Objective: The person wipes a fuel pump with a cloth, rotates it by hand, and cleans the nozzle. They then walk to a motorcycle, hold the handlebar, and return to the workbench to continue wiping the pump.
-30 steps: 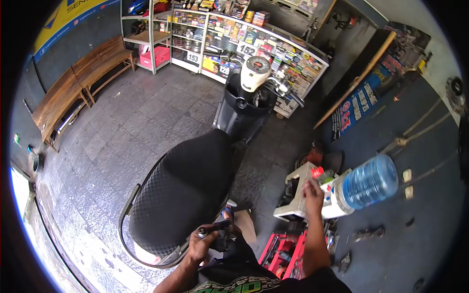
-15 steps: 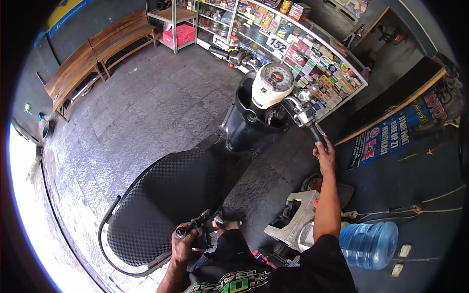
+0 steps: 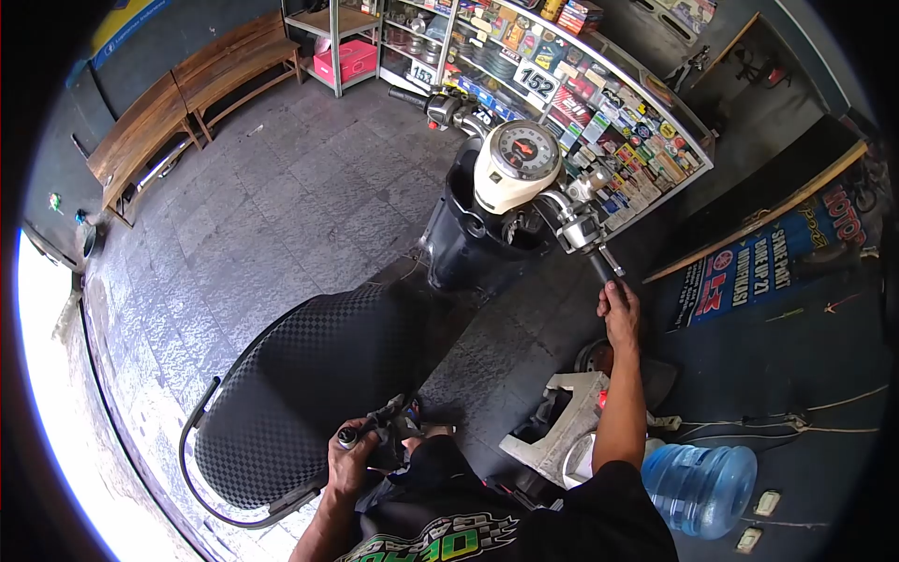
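Observation:
A scooter with a black checkered seat (image 3: 309, 393) and a cream speedometer housing (image 3: 510, 192) stands in front of me. My right hand (image 3: 620, 317) is closed round the end of the right handlebar grip (image 3: 604, 270). Just beside the fingers, the brake lever (image 3: 611, 258) stands apart from them. Low by the seat's near side, my left hand (image 3: 346, 464) is closed on a dark part with a round, metal-ringed end (image 3: 348, 436). The exact kind of that part cannot be made out. The left handlebar grip (image 3: 408, 96) is untouched.
A glass display case (image 3: 599, 122) full of boxed goods stands ahead. Wooden benches (image 3: 140, 140) line the far left wall. To my right are a worn white stool (image 3: 562, 440), a blue water jug (image 3: 702, 487) and cables (image 3: 796, 421) along the wall.
My right fingers were up by the brake lever; now they are round the grip end, clear of the lever. The left hand keeps its hold. The view has shifted slightly.

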Motion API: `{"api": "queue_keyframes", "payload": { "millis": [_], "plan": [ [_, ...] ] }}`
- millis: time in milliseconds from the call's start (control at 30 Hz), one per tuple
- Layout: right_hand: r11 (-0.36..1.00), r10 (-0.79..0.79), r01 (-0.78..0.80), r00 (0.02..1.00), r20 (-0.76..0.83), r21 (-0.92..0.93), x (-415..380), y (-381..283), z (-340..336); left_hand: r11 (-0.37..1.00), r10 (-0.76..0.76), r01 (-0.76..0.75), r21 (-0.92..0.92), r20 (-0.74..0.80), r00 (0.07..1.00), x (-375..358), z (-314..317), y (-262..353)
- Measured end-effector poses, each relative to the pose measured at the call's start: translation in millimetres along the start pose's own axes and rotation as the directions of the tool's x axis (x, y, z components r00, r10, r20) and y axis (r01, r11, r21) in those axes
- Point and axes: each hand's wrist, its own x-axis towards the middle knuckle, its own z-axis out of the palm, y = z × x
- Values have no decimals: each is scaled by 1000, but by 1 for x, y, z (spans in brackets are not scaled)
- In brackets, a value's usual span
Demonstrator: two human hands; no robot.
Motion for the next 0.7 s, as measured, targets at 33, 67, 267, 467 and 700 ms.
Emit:
{"api": "queue_keyframes", "payload": {
  "millis": [33, 67, 267, 467, 700],
  "plan": [
    [1000, 3, -3, 1000, 7, 12, -1, -2, 1, 1000, 0, 0, 3, 2, 1000, 1, 1, -1],
    [1000, 5, -6, 1000, 15, 24, -1, -3, 1, 1000, -7, 6, 22, 11, 1000, 1, 1, -2],
    [1000, 15, -15, 999, 37, -13, 0, -3, -1, 1000, 6, -6, 18, 8, 1000, 1, 0, -2],
    [902, 174, -79, 967, 188, -425, 34, -41, 1, 1000, 6, -6, 17, -14, 1000, -2, -5, -5],
    [636, 288, -25, 935, 207, -771, 63, -56, 37, 998, 35, -33, 60, -26, 999, -9, -5, -1]
  ]
}}
